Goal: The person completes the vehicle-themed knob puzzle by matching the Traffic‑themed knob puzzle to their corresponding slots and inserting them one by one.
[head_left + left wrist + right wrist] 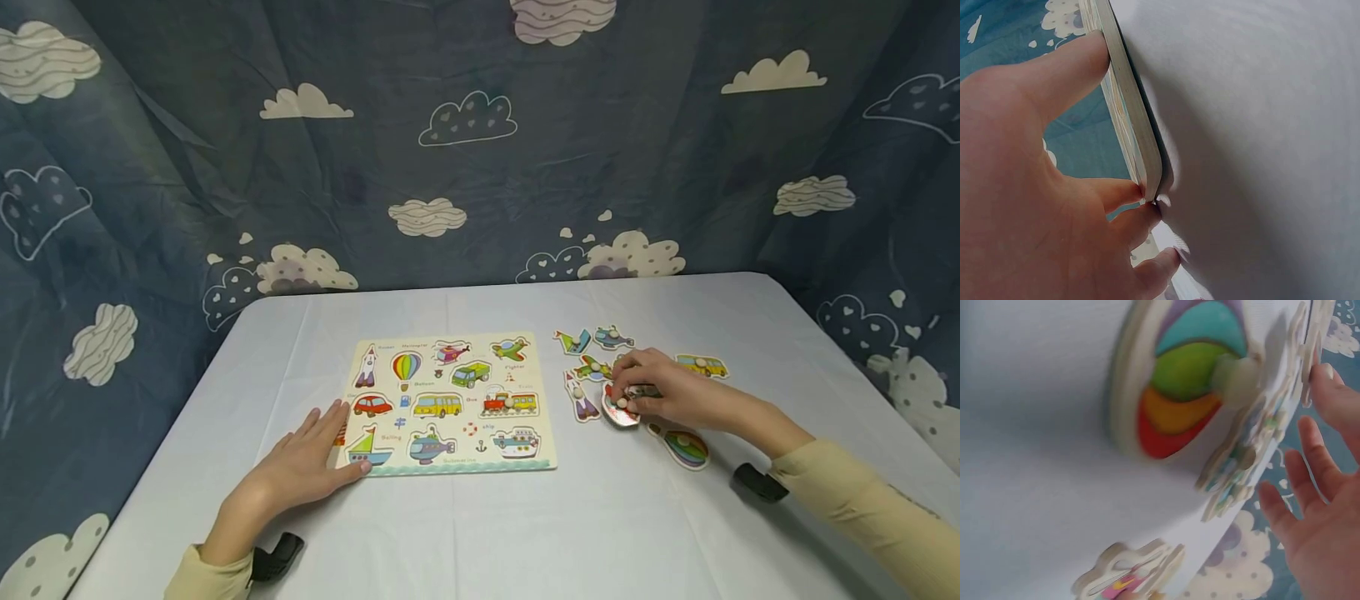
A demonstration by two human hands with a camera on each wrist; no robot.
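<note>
A wooden vehicle puzzle board (468, 429) lies flat on the table. My left hand (303, 462) rests at its lower left corner, thumb on the front edge and fingers along the left side; in the left wrist view the thumb presses the board's edge (1138, 119). My right hand (663, 392) pinches a red-and-white puzzle piece (621, 417) between thumb and fingers, partly hiding its picture. Around this hand lie a rocket piece (582, 397), a plane piece (592, 368) and a balloon piece (688, 448), which looms large in the right wrist view.
Beyond the right hand lie a sailboat piece (573, 342), a submarine piece (613, 337) and a yellow bus piece (702, 366). A helicopter piece (1125, 578) shows low in the right wrist view. A cloud-patterned curtain (480, 183) hangs behind the white-covered table (495, 542).
</note>
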